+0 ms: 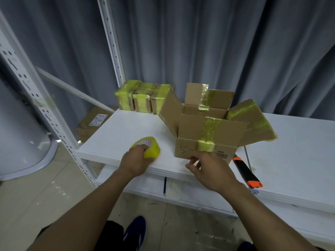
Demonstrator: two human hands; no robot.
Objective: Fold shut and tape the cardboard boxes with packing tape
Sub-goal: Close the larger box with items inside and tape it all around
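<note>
An open cardboard box (pixel 206 149) with all its flaps up stands on the white table (pixel 116 131), strips of yellowish tape stuck on its flaps and front. My right hand (pixel 208 169) is at the box's near bottom edge, fingers loosely curled and touching it. My left hand (pixel 136 160) grips a roll of yellow packing tape (pixel 150 148) on the table to the left of the box.
Three taped small boxes (pixel 141 98) stand in a row at the table's back. An orange-and-black utility knife (pixel 247 172) lies to the right of the open box. White shelf uprights (pixel 112 40) rise at left, and a labelled box (pixel 94 122) lies below.
</note>
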